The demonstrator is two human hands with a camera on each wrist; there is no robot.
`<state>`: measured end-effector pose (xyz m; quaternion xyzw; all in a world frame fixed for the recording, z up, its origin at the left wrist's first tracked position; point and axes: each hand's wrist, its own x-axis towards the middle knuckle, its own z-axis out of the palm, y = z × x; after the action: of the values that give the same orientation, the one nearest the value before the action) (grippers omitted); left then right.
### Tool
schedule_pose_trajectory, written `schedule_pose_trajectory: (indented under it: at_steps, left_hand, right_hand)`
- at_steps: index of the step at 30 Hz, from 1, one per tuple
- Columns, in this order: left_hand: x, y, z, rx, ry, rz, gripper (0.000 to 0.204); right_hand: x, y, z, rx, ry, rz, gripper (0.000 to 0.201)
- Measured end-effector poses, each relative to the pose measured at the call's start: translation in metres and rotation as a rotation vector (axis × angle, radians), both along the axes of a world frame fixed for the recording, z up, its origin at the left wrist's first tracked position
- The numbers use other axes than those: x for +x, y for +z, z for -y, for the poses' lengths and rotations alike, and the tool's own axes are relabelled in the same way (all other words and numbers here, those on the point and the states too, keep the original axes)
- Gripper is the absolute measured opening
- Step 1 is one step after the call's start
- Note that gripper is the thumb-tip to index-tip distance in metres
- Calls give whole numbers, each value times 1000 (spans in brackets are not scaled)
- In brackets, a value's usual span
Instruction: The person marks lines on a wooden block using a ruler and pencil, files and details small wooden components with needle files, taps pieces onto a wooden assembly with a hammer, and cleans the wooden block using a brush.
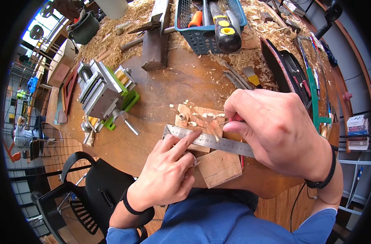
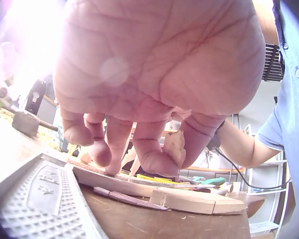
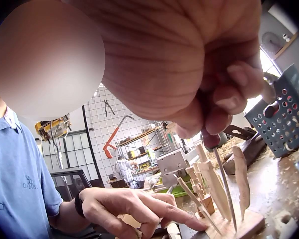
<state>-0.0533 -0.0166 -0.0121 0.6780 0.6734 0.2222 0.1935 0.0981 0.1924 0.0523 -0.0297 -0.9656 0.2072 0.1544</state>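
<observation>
My right hand (image 1: pixel 275 122) grips a thin tool with a reddish handle (image 1: pixel 236 118). Its slim metal shaft (image 3: pixel 222 174) slants down to a wooden block (image 3: pixel 249 225) carrying several carved upright sticks (image 3: pixel 240 174). From the other side, my left hand (image 1: pixel 167 166) reaches in, one finger extended onto the block beside a steel ruler (image 1: pixel 232 146). Between its thumb and a bent finger it pinches a small, pale wooden piece (image 2: pixel 175 148). The ruler lies along the block's near edge, its right end passing under my right hand. A marked wooden board (image 1: pixel 221 170) lies nearest my body.
A metal vise (image 1: pixel 100 93) on a green base stands left. Further back are a blue tool basket (image 1: pixel 199 42), a dark wooden beam (image 1: pixel 155 55) and wood shavings (image 1: pixel 116 44). An open black case (image 1: pixel 285 67) and a green-framed saw (image 1: pixel 315 93) lie right. A chair (image 1: pixel 100 183) stands front left.
</observation>
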Motion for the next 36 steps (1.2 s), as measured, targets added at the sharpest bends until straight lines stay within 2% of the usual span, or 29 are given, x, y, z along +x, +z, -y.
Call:
schedule_pose_trajectory:
  at_steps: [8,17,19,22,24,25,27,28,31,32,34,36]
  left_hand:
    - [0,0,2,-4,11,-1,23]
    - [-1,-3,1,29,5,-16,16]
    - [-2,-3,1,23,4,-15,16]
    - [-10,-3,1,40,-18,1,14]
    - [-16,-4,1,189,11,145,11]
    - [-17,1,4,188,10,144,11]
    - [-18,14,12,133,350,844,13]
    - [-19,8,14,208,419,1047,19]
    - [-33,3,9,292,505,1463,23]
    - [-36,0,6,305,507,1535,23]
    - [-44,-5,1,313,473,1606,24]
    - [-50,-7,-4,317,458,1632,25]
  right_hand:
    - [-4,0,2,7,14,-23,18]
    - [-8,10,3,58,27,87,18]
    - [-11,19,0,126,66,221,16]
    - [-16,27,-2,178,175,214,17]
    - [-20,34,-3,223,231,211,17]
    - [-23,36,-3,268,289,209,18]
    - [-27,38,-3,276,302,236,19]
    - [-30,39,-4,286,315,264,19]
    - [-38,44,-5,345,335,387,18]
    - [-40,46,-5,347,346,382,18]
    - [-43,51,-4,392,360,532,18]
    - [-43,52,-4,405,379,515,17]
